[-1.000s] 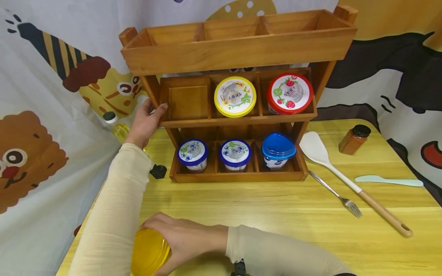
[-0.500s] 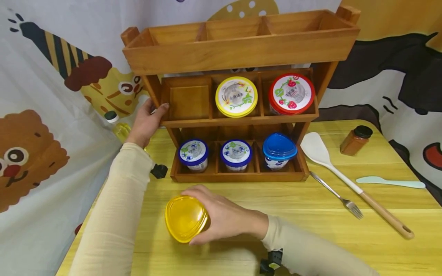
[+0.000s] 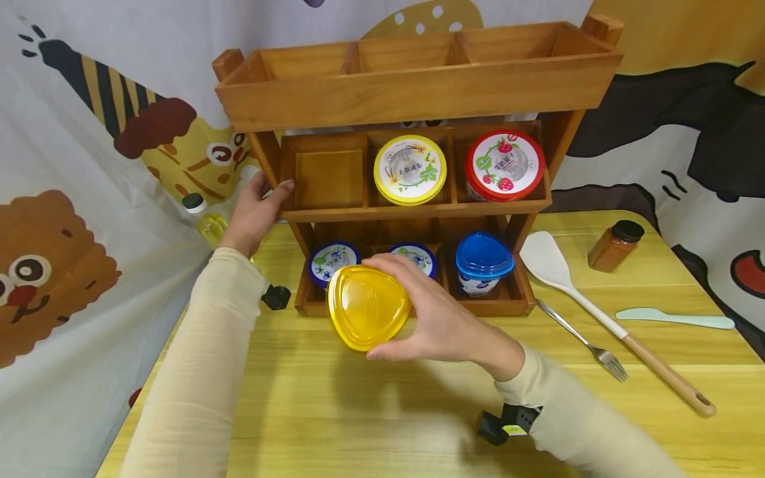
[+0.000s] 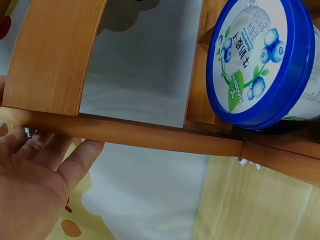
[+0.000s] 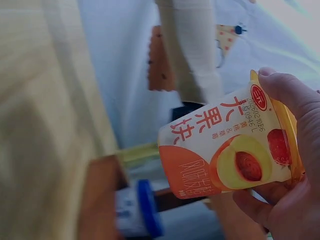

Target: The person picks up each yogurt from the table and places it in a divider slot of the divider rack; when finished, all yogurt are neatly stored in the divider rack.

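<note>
My right hand (image 3: pixel 442 315) holds a yogurt cup with a clear yellow lid (image 3: pixel 367 309) above the table, before the rack's bottom tier. In the right wrist view the cup (image 5: pixel 230 145) shows peach and strawberry pictures, pinched between thumb and fingers near its lid. My left hand (image 3: pixel 254 212) grips the left side of the three-tier wooden rack (image 3: pixel 418 93); its fingers (image 4: pixel 80 162) lie against the side post. On the middle tier stand a yellow-lidded tub (image 3: pixel 410 169) and a red-lidded tub (image 3: pixel 505 164); the left compartment there holds nothing.
The bottom tier holds two dark-blue-lidded tubs, one (image 3: pixel 333 261) partly covered by the held cup, and a bright-blue-lidded cup (image 3: pixel 483 259). To the right lie a spatula (image 3: pixel 546 259), fork (image 3: pixel 609 362), pale knife (image 3: pixel 675 317) and spice jar (image 3: pixel 615 245). An oil bottle (image 3: pixel 206 219) stands left.
My right hand has carried the yellow-lidded cup up and to the right, from the table's near left to in front of the bottom tier. The left hand stays on the rack.
</note>
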A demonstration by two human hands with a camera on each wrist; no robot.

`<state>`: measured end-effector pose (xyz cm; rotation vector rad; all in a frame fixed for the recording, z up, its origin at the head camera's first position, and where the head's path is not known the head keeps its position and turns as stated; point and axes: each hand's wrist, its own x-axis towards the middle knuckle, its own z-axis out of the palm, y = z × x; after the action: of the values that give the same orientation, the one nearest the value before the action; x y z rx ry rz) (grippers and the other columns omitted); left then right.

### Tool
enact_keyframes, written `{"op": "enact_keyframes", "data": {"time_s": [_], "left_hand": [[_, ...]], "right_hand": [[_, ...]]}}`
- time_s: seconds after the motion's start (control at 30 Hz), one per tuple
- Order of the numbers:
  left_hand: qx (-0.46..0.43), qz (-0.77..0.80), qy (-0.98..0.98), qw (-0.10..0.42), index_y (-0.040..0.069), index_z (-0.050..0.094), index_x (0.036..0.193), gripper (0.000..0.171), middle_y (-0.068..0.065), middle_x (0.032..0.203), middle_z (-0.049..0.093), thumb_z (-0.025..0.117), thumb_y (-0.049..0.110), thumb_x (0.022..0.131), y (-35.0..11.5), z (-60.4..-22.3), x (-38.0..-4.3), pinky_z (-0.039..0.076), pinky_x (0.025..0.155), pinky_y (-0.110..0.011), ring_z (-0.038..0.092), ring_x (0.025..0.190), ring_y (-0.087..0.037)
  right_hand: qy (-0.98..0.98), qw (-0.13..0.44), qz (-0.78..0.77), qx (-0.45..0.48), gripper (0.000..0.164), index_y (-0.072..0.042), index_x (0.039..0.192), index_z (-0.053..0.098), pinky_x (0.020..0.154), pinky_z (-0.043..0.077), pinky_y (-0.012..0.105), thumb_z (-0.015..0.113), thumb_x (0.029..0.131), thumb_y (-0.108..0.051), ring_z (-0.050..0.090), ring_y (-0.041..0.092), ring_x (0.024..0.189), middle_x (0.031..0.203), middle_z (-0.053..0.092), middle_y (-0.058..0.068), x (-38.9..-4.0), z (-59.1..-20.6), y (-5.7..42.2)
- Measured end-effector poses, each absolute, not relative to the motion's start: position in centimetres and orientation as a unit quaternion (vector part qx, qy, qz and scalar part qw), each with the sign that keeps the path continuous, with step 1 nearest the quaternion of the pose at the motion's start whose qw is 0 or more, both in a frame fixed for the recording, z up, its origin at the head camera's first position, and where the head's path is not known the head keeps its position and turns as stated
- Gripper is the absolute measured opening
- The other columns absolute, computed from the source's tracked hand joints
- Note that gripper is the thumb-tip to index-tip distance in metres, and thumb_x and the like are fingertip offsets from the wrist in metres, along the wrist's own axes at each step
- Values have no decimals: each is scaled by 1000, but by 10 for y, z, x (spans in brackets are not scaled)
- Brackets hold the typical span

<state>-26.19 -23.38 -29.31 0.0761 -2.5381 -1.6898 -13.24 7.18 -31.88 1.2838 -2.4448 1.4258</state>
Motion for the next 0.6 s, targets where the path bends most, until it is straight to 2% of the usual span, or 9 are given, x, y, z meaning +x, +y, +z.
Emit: {"op": "enact_keyframes", "data": {"time_s": [0.23, 0.47, 0.6], "left_hand": [[18, -552, -832, 55, 19, 30, 155, 66, -6, 156, 39, 54, 45, 99, -235, -294, -262, 36, 116, -40, 46, 136, -24], [23, -539, -841, 46, 22, 29, 155, 67, -5, 158, 36, 52, 49, 98, -236, -293, -262, 34, 117, -43, 43, 138, -24], [16, -546, -837, 45, 19, 31, 154, 65, -6, 157, 38, 52, 48, 99, -235, -293, -261, 37, 115, -42, 44, 135, -23]], "right_hand": [[-759, 76, 485, 428, 102, -8, 147, 37, 102, 50, 39, 95, 64, -20, 48, 17, 125, 146, 41, 5, -149, -282, 71], [-760, 108, 487, 417, 100, -10, 148, 36, 103, 48, 36, 93, 67, -22, 45, 15, 125, 146, 40, 5, -165, -253, 56], [-762, 122, 486, 411, 99, -11, 147, 36, 100, 49, 32, 92, 67, -26, 46, 14, 122, 145, 40, 6, -176, -243, 45]]}}
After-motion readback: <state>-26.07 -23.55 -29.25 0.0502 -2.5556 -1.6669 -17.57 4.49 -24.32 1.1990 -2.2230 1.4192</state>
